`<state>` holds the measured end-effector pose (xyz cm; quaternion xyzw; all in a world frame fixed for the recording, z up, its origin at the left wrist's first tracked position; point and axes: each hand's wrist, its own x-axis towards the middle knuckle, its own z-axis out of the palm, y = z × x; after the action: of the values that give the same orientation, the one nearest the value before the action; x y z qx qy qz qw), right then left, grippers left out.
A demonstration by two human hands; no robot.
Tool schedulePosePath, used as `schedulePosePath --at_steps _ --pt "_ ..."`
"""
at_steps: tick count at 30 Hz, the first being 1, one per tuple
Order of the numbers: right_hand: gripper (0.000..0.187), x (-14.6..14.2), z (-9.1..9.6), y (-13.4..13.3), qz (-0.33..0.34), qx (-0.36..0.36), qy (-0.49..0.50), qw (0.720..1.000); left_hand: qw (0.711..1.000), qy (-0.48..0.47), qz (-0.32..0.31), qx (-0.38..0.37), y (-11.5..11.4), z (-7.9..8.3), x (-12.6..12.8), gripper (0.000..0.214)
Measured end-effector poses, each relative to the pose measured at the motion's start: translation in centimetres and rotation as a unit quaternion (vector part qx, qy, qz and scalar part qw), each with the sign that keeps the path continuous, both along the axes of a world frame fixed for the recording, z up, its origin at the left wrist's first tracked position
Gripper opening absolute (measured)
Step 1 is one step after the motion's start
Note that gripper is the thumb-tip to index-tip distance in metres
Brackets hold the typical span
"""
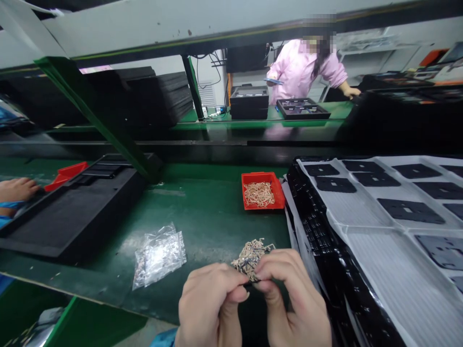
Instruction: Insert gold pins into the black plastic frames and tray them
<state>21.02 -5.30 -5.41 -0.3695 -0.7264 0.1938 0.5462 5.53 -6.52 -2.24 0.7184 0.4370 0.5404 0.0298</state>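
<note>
Your left hand (pixel 213 301) and right hand (pixel 294 294) come together low in view, a blue sleeve (pixel 163 338) showing at the left wrist. Each grip has thumb and index finger pressed together, pinching a small, thin dark piece (pixel 249 284) where the 2 hands meet; its outline is too small to make out. Just beyond your fingertips, a loose pile of short beige strips mixed with dark bits (pixel 252 254) lies on the green tabletop (pixel 210 212).

Past that pile stands a red plastic bin (pixel 279 193) holding more beige strips. To your left, flat clear plastic bags (pixel 161 255) lie overlapped. To your right, near that hand, a glossy black tray with a ribbed whitish lining (pixel 383 260) carries flat dark plates with cut-outs (pixel 427 214).

Farther left you have a large, shallow black tray (pixel 72 207), with another person's hand (pixel 16 190) at its far side and a second red plastic container (pixel 68 173) beside it. Across from you, a co-worker in a pink top (pixel 296 62) holds 1 flat bluish item (pixel 274 81) near a compartmented black tray (pixel 307 116).
</note>
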Motion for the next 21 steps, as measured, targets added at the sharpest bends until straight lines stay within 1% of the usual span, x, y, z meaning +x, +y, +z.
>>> schedulePosePath --at_steps 3,5,6,8,10,11,13,16,18,21 --pt "0.018 -0.4 -0.4 0.1 -0.028 0.021 0.017 0.999 1.000 -0.004 -0.008 -0.014 -0.1 -0.2 -0.2 0.029" --pt "0.023 -0.7 -0.6 0.3 -0.046 0.056 0.034 0.997 0.999 -0.011 -0.043 -0.009 -0.1 -0.2 -0.4 0.026" --pt "0.026 -0.9 -0.5 0.4 -0.055 0.077 0.047 0.994 0.998 -0.011 -0.056 0.008 -0.1 -0.1 -0.5 0.026" --pt "0.028 -1.3 -0.2 0.7 -0.066 0.123 0.074 0.987 0.998 0.001 -0.063 0.030 0.0 0.3 -0.7 0.028" --pt "0.023 -1.6 0.3 0.9 -0.078 0.155 0.107 0.979 0.997 0.000 -0.062 0.036 0.1 1.0 -0.8 0.027" --pt "0.020 -1.8 0.6 0.9 -0.087 0.161 0.126 0.975 0.997 -0.012 -0.065 0.030 0.2 1.4 -0.8 0.024" --pt "0.023 -2.1 1.2 0.9 -0.097 0.159 0.156 0.970 0.996 -0.043 -0.080 -0.001 0.3 2.2 -0.9 0.021" --pt "0.026 -2.1 1.5 0.7 -0.096 0.158 0.158 0.970 0.992 -0.079 -0.095 -0.036 0.3 3.0 -1.0 0.029" --pt "0.024 -2.0 1.3 0.6 -0.103 0.159 0.147 0.971 0.990 -0.081 -0.106 -0.043 0.2 3.1 -1.1 0.034" --pt "0.025 -1.5 0.9 0.5 -0.132 0.185 0.118 0.967 0.992 -0.064 -0.109 -0.019 -0.2 2.6 -1.4 0.027"
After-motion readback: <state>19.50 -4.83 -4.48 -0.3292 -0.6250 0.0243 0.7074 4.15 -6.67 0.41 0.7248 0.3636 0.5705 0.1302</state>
